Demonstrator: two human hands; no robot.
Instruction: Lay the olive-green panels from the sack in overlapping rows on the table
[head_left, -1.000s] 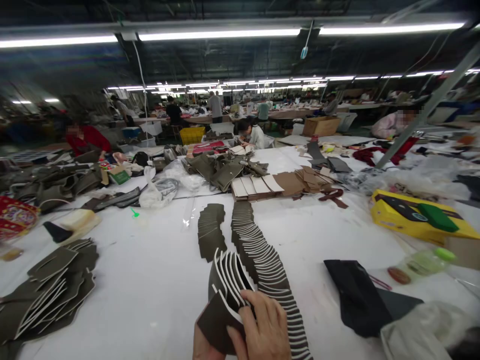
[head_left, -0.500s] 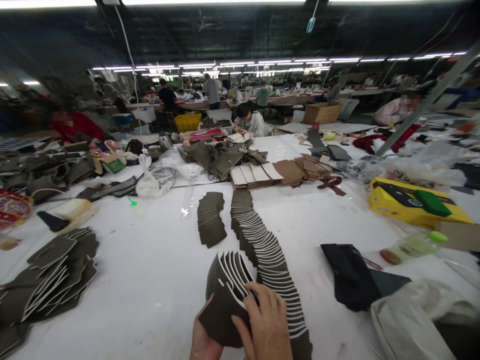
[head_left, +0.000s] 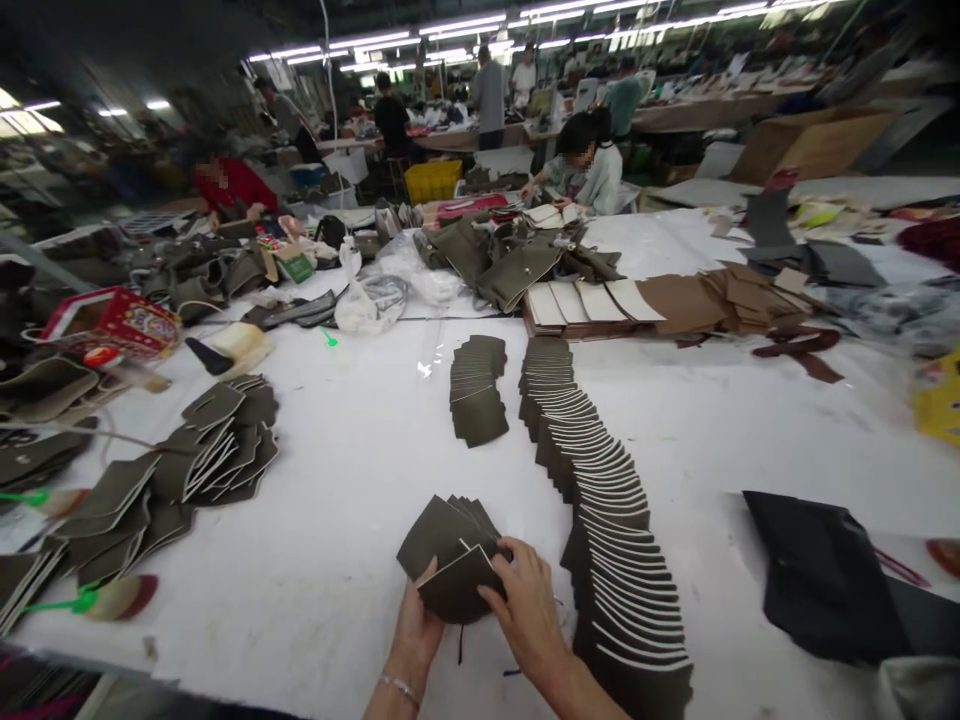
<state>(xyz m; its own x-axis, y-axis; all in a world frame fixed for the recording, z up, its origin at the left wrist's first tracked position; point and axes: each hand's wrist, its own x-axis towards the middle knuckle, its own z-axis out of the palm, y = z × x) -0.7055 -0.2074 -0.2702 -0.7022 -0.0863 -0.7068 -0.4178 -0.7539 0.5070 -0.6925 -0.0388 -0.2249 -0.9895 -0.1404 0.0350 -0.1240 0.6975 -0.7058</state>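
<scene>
Low over the white table, both my hands hold a fanned bundle of dark olive leather pieces [head_left: 459,588] with pale cut edges. My left hand [head_left: 418,622] grips it from the left and below, thumb on the edge. With thumb and fingers, my right hand [head_left: 526,598] pinches the right edge of the front piece. Just right of that hand, a long curved row of overlapping leather pieces [head_left: 626,520] runs away from me. A shorter overlapping row [head_left: 478,395] lies ahead of my hands.
A loose pile of olive pieces [head_left: 225,440] lies at left, near glue bottles with green tips [head_left: 112,598]. Brown and white panels [head_left: 600,303] and finished-looking olive items [head_left: 517,265] stand behind. A black folded sheet [head_left: 814,570] is at right. A co-worker [head_left: 600,175] sits across the table.
My view has swung left and down. The bundle has turned from upright, edges spread, to lying flatter and fanned, with one piece angled across its front. Both hands stay on it.
</scene>
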